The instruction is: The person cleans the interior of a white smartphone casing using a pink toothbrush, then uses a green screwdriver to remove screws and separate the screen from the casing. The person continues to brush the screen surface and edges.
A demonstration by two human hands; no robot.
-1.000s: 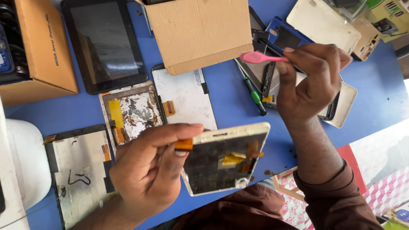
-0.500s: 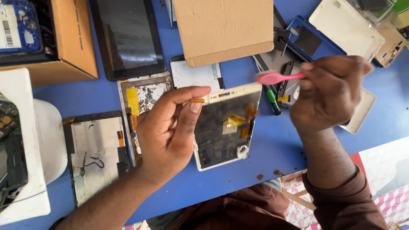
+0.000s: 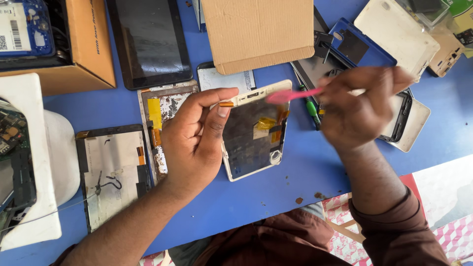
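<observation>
We pinch tablet [image 3: 253, 133] in left hand [image 3: 194, 143], right hand [image 3: 357, 106] pinching pink pick [image 3: 290, 95]; best keep it shallow along the seam.

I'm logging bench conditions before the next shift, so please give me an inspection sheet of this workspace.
Surface: blue table, crowded, small crumbs near the front edge.
Job's things: white-framed tablet panel, back side up, showing orange ribbon; pink pry tool, tip at the panel's top edge.
Clutter: cardboard box, dark tablet, stripped panels, green-handled screwdriver, white back covers.
Grips: left hand holds the panel; right hand holds the pry tool.
Cables: thin black wire on the left panel.
Surroundings: patterned floor at right.
</observation>
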